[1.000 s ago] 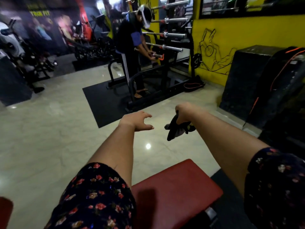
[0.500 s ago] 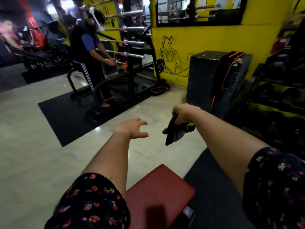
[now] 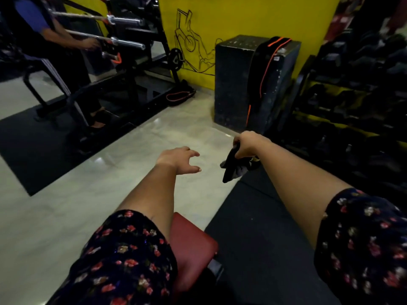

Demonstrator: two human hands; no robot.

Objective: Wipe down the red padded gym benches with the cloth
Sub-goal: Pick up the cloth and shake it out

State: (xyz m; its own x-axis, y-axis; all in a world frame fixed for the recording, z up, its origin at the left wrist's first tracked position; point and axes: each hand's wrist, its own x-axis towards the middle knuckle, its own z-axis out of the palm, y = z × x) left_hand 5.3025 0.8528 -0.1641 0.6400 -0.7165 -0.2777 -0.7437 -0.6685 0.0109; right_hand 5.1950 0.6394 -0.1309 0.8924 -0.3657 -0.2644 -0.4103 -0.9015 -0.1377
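Note:
A red padded bench (image 3: 191, 245) shows at the bottom centre, partly hidden under my left sleeve. My right hand (image 3: 247, 144) is stretched out in front of me and grips a dark cloth (image 3: 233, 167), which hangs down from my fist above the floor. My left hand (image 3: 179, 159) is held out beside it, fingers spread and loosely bent, holding nothing. Both hands are in the air well beyond the bench's end.
A black box (image 3: 248, 82) with a dark orange-edged mat draped over it stands against the yellow wall (image 3: 242, 16). A barbell rack (image 3: 123, 42) with a person (image 3: 55, 45) at it is at the far left. Dumbbell shelves (image 3: 356, 89) fill the right. A black floor mat (image 3: 264, 249) lies right of the bench.
The view has swung to the right, so the rack and person slid left and the dumbbell shelves came in. Less of the bench shows. Both hands keep their pose.

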